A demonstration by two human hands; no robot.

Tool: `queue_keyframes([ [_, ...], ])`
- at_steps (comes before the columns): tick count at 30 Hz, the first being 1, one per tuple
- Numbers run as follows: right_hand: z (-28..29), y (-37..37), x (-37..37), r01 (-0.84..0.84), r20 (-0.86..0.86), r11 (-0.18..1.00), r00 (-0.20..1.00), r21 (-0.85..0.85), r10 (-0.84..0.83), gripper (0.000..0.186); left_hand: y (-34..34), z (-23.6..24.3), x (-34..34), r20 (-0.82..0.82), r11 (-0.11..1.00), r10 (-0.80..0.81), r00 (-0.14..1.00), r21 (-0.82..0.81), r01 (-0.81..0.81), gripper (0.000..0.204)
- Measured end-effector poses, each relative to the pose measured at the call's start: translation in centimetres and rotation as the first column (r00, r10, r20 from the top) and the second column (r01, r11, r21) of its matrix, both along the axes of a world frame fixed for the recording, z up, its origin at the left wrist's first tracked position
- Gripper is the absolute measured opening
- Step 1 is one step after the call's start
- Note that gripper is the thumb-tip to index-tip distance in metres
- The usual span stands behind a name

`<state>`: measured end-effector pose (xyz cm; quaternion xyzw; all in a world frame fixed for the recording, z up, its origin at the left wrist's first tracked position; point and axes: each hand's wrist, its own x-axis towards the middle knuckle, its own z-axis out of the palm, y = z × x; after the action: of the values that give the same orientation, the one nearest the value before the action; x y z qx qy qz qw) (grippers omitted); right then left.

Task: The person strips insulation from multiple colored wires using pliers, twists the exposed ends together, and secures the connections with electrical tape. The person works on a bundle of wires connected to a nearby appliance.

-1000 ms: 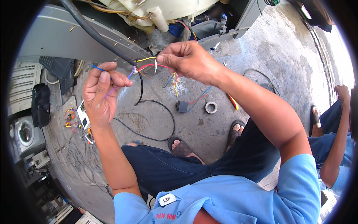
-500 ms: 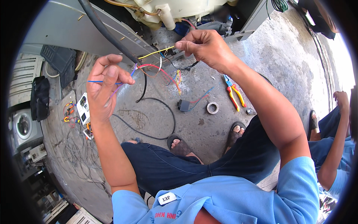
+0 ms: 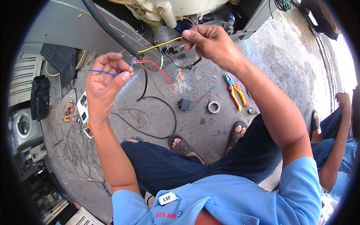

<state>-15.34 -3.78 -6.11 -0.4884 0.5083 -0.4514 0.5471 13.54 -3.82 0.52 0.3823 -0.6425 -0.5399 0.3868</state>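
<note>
A thick black cable slants down in front of the machine's grey panel and fans out into several coloured wires. My right hand pinches the end of a yellow wire, which runs taut from the cable. Left of the cable end, my left hand is closed on a blue wire and a purple wire, between thumb and fingers. Red wires and a brown one hang loose between my hands. Beneath them, a bundle of yellow, red and blue wires comes from the machine.
On the concrete floor lie red-yellow pliers, a tape roll, a small black box with leads and a looped black cord. Tangled test leads spread at left. Another person sits at right.
My right hand has moved slightly up and right with the yellow wire. My left fingers have curled in, thumb now pressed against them. The red wires have swung a little.
</note>
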Motion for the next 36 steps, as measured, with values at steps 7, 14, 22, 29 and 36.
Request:
queue_keyframes([
  [7,0.33,0.06,-0.24,0.007,0.021,1.0,1.0,0.003,-0.007,0.028,-0.08,-0.28,-0.16,-0.017,0.999,-0.037,0.999,-0.025,0.036,0.047],
  [14,0.37,-0.11,-0.39,0.03,0.024,0.999,0.999,0.011,-0.031,0.027,-0.37,-0.18,0.28,0.021,0.998,-0.07,0.997,0.004,0.07,0.048],
  [22,0.39,0.05,-0.35,0.018,0.006,1.0,1.0,-0.006,-0.018,0.027,-0.31,-0.2,-0.42,0.116,0.987,0.051,0.992,-0.16,-0.032,0.032],
  [29,0.38,-0.05,-0.37,0.046,0.003,0.999,0.999,-0.01,-0.046,0.028,-0.46,-0.34,0.2,0.318,0.981,0.019,0.948,-0.189,0.043,0.021],
  [36,0.24,-0.05,-0.35,0.009,0.029,1.0,1.0,-0.015,-0.008,0.026,-0.22,-0.03,-0.16,0.433,0.996,-0.056,0.9,-0.041,0.082,0.022],
])
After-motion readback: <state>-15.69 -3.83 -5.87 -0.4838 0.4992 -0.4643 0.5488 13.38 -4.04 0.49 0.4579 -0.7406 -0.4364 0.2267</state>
